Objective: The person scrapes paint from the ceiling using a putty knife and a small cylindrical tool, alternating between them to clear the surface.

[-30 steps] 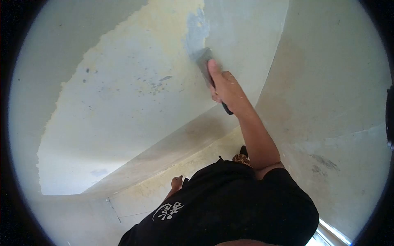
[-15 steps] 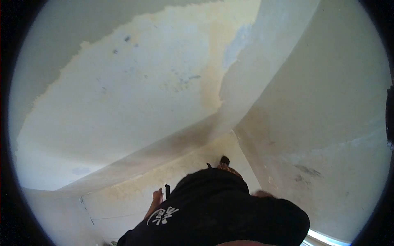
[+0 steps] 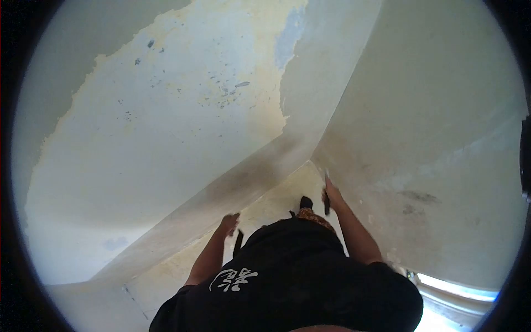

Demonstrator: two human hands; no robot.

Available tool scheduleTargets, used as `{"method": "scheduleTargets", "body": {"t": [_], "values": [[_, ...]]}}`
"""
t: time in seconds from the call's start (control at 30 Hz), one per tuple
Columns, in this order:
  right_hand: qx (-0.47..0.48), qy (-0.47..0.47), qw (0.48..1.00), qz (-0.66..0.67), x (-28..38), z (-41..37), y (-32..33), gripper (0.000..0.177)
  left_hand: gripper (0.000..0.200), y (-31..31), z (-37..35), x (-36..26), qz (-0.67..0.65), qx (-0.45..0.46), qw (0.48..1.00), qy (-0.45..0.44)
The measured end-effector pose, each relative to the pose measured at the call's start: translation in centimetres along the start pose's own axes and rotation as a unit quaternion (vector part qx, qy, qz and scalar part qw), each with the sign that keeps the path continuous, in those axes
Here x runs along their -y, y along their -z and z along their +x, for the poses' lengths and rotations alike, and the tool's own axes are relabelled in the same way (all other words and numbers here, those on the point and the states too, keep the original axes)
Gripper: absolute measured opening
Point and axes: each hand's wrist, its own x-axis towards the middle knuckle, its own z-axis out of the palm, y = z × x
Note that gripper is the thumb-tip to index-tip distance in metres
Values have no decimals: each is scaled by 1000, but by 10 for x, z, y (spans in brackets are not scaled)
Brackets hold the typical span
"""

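Observation:
My right hand (image 3: 333, 197) is closed around a scraper-like tool with a black handle (image 3: 326, 206). The tool's pale tip (image 3: 326, 174) points up beside the right wall, close to the corner; its exact shape is blurred. To the left of my body, my left hand (image 3: 229, 223) has its fingers curled in. Whether it holds anything is hidden. A dark strap (image 3: 238, 243) hangs between that hand and my black shirt (image 3: 287, 271). Ahead, the wall (image 3: 149, 133) has a large pale patch with a ragged edge and small grey spots.
The right wall (image 3: 437, 122) carries dark smudges (image 3: 417, 196) and meets the front wall at a corner. My dark shoe (image 3: 306, 202) is on the pale floor (image 3: 265, 213). A bright strip (image 3: 456, 288), perhaps a window, lies at lower right.
My right hand has come into clear view from behind my body, raised with the tool. My left hand has moved up and right. The view has shifted slightly.

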Motion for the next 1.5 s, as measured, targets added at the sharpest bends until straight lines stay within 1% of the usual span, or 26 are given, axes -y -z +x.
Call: {"method": "scheduleTargets", "body": {"t": [0.03,0.07,0.17,0.2,0.27,0.3,0.33,0.4,0.5,0.57,0.63,0.67,0.73,0.8,0.83,0.9,0.93,1.0,1.03,1.1,1.13,1.2,1.3,1.33,1.43,1.5], "values": [[34,54,997,47,39,-13,-35,54,42,-17,-16,-45,-7,-10,999,-42],[56,105,992,36,76,-32,-66,51,38,-28,-36,-89,10,17,996,-92],[122,241,963,12,159,-92,-135,43,30,-72,-110,-196,-49,54,970,-234],[147,247,957,34,181,-116,-151,42,27,-82,-140,-223,-79,62,953,-284],[180,264,946,62,206,-138,-172,40,26,-93,-187,-262,-86,101,934,-331],[189,276,940,69,214,-145,-181,40,25,-96,-203,-271,-91,120,923,-354],[199,291,933,75,219,-147,-185,40,25,-99,-210,-275,-98,99,923,-359],[181,313,931,47,213,-143,-185,41,24,-108,-220,-281,-108,44,920,-373],[145,333,932,18,192,-112,-187,46,28,-112,-205,-284,-56,-45,920,-385],[121,345,931,-3,182,-93,-182,50,30,-122,-179,-285,-11,-138,880,-454],[99,367,925,-30,181,-80,-176,52,32,-129,-163,-291,20,-193,846,-496],[94,387,916,-44,183,-74,-176,53,33,-130,-158,-298,27,-201,837,-508],[82,423,900,-69,185,-61,-173,54,35,-136,-156,-312,-19,-173,870,-462],[111,406,906,-47,177,-56,-174,54,37,-141,-182,-337,-130,-101,925,-342],[123,402,907,-35,181,-58,-176,54,35,-143,-180,-340,-135,-102,925,-341],[101,432,894,-64,188,-65,-173,53,34,-147,-176,-345,-146,-103,924,-339],[88,449,886,-79,195,-67,-167,53,33,-151,-172,-351,-147,-112,916,-355],[99,473,874,-55,210,-75,-166,52,33,-153,-176,-353,-156,-131,905,-375],[105,486,867,-46,212,-76,-166,51,33,-154,-175,-352,-165,-131,909,-359],[89,489,863,-90,198,-62,-167,50,33,-153,-171,-352,-185,-132,915,-333],[78,494,859,-107,196,-58,-169,50,33,-153,-169,-349,-183,-139,913,-336],[81,515,848,-94,204,-60,-169,49,33,-155,-158,-343,-183,-152,908,-346],[95,519,847,-70,215,-76,-172,49,33,-160,-181,-360,-221,-162,878,-392],[100,525,843,-61,221,-77,-172,49,33,-164,-182,-359,-220,-171,883,-377],[74,511,853,-74,209,-73,-176,50,33,-160,-184,-362,-219,-181,889,-358],[80,505,855,-88,210,-75,-174,44,33,-161,-178,-355,-224,-171,892,-353]]}}
